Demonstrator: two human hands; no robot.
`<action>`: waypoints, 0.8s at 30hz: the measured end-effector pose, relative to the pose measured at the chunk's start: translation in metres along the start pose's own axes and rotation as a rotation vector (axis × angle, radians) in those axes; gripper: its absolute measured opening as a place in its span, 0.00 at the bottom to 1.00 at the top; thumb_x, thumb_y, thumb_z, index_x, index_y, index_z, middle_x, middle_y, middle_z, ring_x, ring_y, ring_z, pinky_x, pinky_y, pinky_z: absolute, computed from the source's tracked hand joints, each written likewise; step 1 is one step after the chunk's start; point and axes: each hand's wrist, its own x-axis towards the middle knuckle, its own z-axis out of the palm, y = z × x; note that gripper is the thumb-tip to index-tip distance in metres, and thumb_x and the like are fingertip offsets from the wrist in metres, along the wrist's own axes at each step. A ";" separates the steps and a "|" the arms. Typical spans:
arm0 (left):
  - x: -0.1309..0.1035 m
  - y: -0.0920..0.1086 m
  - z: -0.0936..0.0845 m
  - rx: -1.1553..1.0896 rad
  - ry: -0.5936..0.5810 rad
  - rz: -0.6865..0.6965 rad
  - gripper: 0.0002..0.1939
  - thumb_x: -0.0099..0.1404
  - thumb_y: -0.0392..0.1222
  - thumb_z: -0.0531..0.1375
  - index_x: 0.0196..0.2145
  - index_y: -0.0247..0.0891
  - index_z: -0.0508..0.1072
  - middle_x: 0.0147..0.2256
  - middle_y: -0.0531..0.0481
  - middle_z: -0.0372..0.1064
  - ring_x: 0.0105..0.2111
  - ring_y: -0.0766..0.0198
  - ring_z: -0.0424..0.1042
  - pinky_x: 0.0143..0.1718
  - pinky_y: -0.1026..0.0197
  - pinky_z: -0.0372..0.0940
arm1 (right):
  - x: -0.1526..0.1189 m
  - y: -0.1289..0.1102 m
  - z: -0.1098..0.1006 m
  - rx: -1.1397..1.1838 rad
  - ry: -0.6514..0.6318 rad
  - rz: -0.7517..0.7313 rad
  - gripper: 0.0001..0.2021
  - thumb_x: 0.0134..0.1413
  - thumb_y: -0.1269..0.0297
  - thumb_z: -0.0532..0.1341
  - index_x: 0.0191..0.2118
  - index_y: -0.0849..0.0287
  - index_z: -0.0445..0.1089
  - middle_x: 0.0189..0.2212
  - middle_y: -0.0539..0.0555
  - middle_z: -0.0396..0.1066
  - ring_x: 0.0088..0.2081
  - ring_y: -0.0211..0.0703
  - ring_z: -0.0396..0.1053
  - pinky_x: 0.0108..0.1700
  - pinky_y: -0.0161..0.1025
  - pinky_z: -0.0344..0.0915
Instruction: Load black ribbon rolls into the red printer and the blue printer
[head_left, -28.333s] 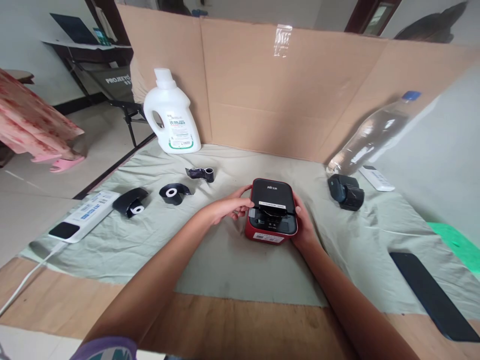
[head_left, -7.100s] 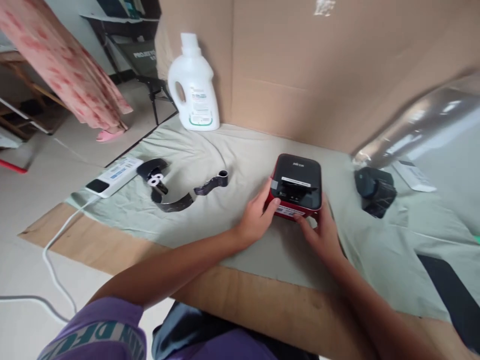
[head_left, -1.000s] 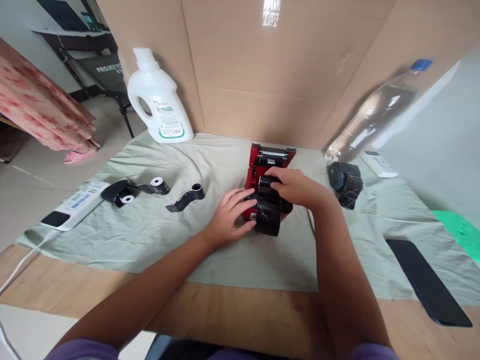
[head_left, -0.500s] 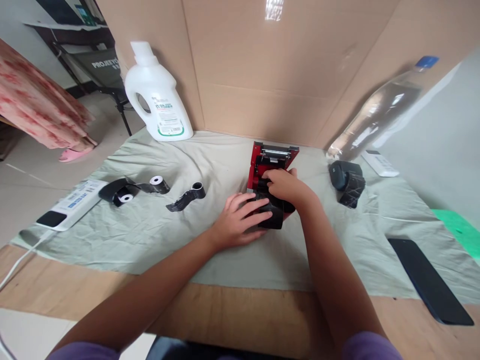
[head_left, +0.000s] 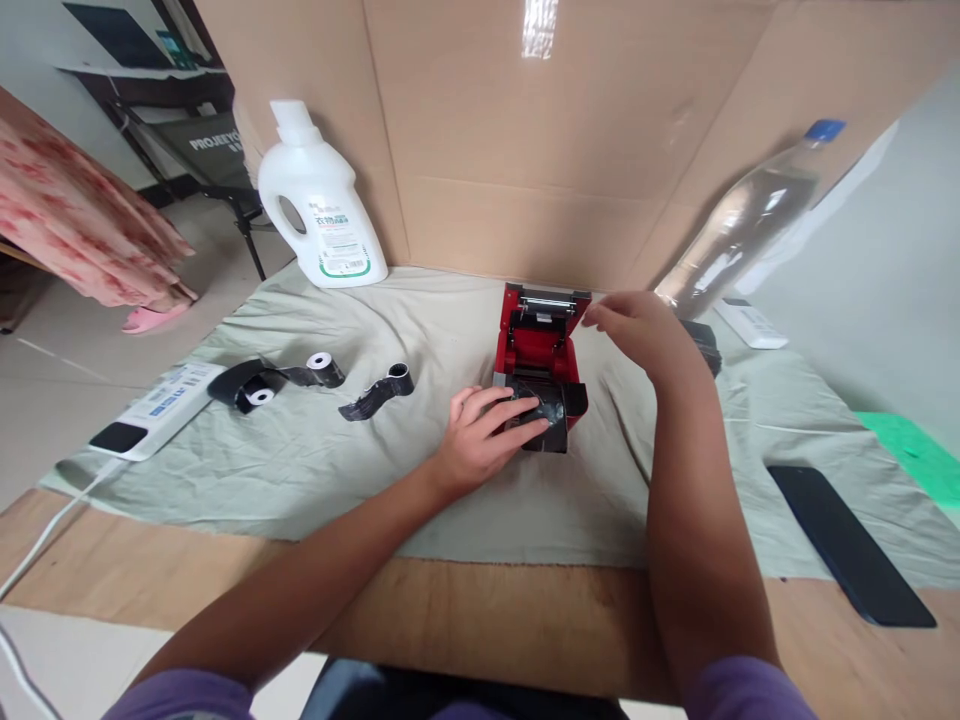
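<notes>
Red printer open, black paper over its front beneath our spread left hand; right hand half-curled beside raised lid, grip unclear.

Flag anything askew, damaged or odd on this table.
The black paper roll lying on the cloth nearest the left hand looks odd: its loose tail trails out crumpled rather than lying wound. Nothing looks spilled.

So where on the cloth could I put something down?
Bare grey-green cloth shows between the white plastic jug and the open red-and-black boxy machine, in front of the machine beside the left hand, and beyond the flat black phone. It's crowded on the left, where curling black rolls sit by the long white power strip.
</notes>
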 end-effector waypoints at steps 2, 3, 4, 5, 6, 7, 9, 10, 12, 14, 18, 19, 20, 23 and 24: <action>0.001 0.002 0.000 0.025 0.045 0.036 0.19 0.70 0.36 0.55 0.51 0.58 0.75 0.50 0.55 0.76 0.53 0.56 0.66 0.54 0.49 0.53 | 0.005 0.005 0.004 -0.001 0.173 0.054 0.11 0.56 0.54 0.59 0.35 0.55 0.71 0.37 0.57 0.73 0.38 0.51 0.70 0.46 0.50 0.64; 0.001 0.002 0.000 0.041 0.059 0.051 0.18 0.69 0.35 0.55 0.50 0.57 0.75 0.49 0.55 0.77 0.52 0.56 0.66 0.54 0.50 0.53 | 0.008 0.008 0.010 0.035 0.218 0.072 0.11 0.55 0.54 0.59 0.36 0.55 0.70 0.38 0.57 0.73 0.38 0.50 0.70 0.45 0.49 0.65; 0.001 0.003 0.000 0.052 0.061 0.061 0.18 0.69 0.35 0.56 0.50 0.56 0.76 0.48 0.56 0.77 0.52 0.56 0.66 0.53 0.50 0.54 | 0.012 0.010 0.016 0.113 0.229 0.077 0.11 0.54 0.54 0.59 0.37 0.55 0.70 0.38 0.57 0.73 0.37 0.49 0.70 0.44 0.48 0.65; 0.001 0.002 0.000 0.056 0.054 0.065 0.18 0.69 0.34 0.56 0.50 0.55 0.76 0.48 0.56 0.77 0.52 0.57 0.66 0.53 0.50 0.54 | 0.015 0.012 0.024 0.204 0.215 0.080 0.11 0.53 0.54 0.59 0.38 0.55 0.69 0.37 0.56 0.73 0.36 0.47 0.70 0.43 0.47 0.66; 0.001 0.002 -0.001 0.054 0.045 0.067 0.18 0.69 0.34 0.55 0.50 0.54 0.76 0.48 0.55 0.77 0.53 0.57 0.66 0.54 0.50 0.54 | 0.018 0.013 0.031 0.291 0.196 0.084 0.12 0.52 0.54 0.59 0.38 0.56 0.69 0.35 0.55 0.72 0.34 0.46 0.70 0.41 0.45 0.66; 0.001 0.002 -0.002 0.049 0.034 0.065 0.18 0.69 0.34 0.55 0.50 0.54 0.76 0.48 0.55 0.77 0.53 0.57 0.66 0.54 0.51 0.53 | 0.020 0.014 0.037 0.363 0.184 0.092 0.13 0.52 0.53 0.58 0.37 0.56 0.69 0.33 0.54 0.72 0.33 0.44 0.69 0.39 0.43 0.66; 0.001 0.001 -0.003 0.037 0.020 0.062 0.18 0.70 0.35 0.54 0.50 0.54 0.75 0.49 0.55 0.77 0.53 0.58 0.66 0.54 0.51 0.53 | 0.020 0.015 0.045 0.451 0.193 0.107 0.14 0.51 0.51 0.58 0.34 0.57 0.68 0.29 0.51 0.69 0.30 0.42 0.68 0.36 0.40 0.65; 0.001 0.000 -0.004 0.034 0.017 0.061 0.18 0.70 0.35 0.54 0.50 0.54 0.75 0.49 0.55 0.77 0.53 0.58 0.66 0.54 0.51 0.52 | 0.017 0.016 0.048 0.469 0.210 0.103 0.13 0.51 0.51 0.58 0.32 0.57 0.68 0.27 0.50 0.68 0.30 0.41 0.67 0.36 0.39 0.65; 0.000 0.000 -0.005 0.032 0.019 0.063 0.18 0.70 0.35 0.54 0.50 0.54 0.75 0.49 0.55 0.77 0.53 0.58 0.66 0.55 0.51 0.52 | 0.008 0.019 0.051 0.469 0.251 0.074 0.12 0.50 0.52 0.58 0.29 0.57 0.66 0.27 0.50 0.67 0.33 0.42 0.67 0.38 0.39 0.65; -0.001 -0.001 -0.005 0.030 0.027 0.064 0.18 0.71 0.36 0.54 0.51 0.54 0.75 0.49 0.55 0.77 0.53 0.58 0.66 0.55 0.52 0.52 | -0.007 0.025 0.055 0.420 0.273 0.030 0.11 0.49 0.55 0.57 0.31 0.57 0.68 0.32 0.52 0.69 0.39 0.45 0.68 0.43 0.41 0.65; -0.003 -0.004 -0.003 0.019 -0.001 0.046 0.18 0.72 0.37 0.53 0.53 0.56 0.74 0.49 0.55 0.77 0.54 0.60 0.65 0.57 0.52 0.52 | -0.040 0.043 0.072 0.396 0.230 -0.001 0.21 0.46 0.60 0.54 0.49 0.54 0.68 0.53 0.55 0.66 0.55 0.49 0.63 0.52 0.45 0.65; -0.003 -0.004 -0.003 0.018 -0.012 0.039 0.18 0.72 0.38 0.52 0.53 0.57 0.74 0.49 0.56 0.76 0.54 0.60 0.65 0.57 0.53 0.52 | -0.047 0.046 0.077 0.436 0.210 0.001 0.24 0.47 0.61 0.54 0.53 0.52 0.66 0.57 0.55 0.64 0.58 0.49 0.62 0.54 0.46 0.65; -0.003 -0.004 -0.003 0.018 -0.021 0.032 0.18 0.72 0.38 0.52 0.53 0.57 0.74 0.49 0.56 0.76 0.54 0.60 0.65 0.58 0.53 0.52 | -0.052 0.048 0.082 0.490 0.195 0.004 0.26 0.47 0.61 0.53 0.56 0.52 0.64 0.59 0.55 0.63 0.59 0.49 0.61 0.55 0.46 0.64; -0.003 -0.004 -0.003 0.036 -0.002 0.031 0.18 0.72 0.39 0.52 0.51 0.57 0.75 0.49 0.55 0.76 0.53 0.60 0.66 0.58 0.52 0.53 | -0.059 0.051 0.094 0.681 0.178 0.019 0.31 0.49 0.62 0.54 0.62 0.51 0.57 0.62 0.54 0.61 0.61 0.46 0.61 0.61 0.46 0.60; -0.003 -0.003 -0.003 0.050 0.018 0.039 0.18 0.72 0.38 0.53 0.51 0.57 0.76 0.50 0.55 0.76 0.53 0.60 0.66 0.57 0.52 0.53 | -0.059 0.050 0.096 0.740 0.180 0.029 0.32 0.49 0.63 0.54 0.63 0.51 0.56 0.63 0.54 0.60 0.62 0.46 0.60 0.62 0.46 0.58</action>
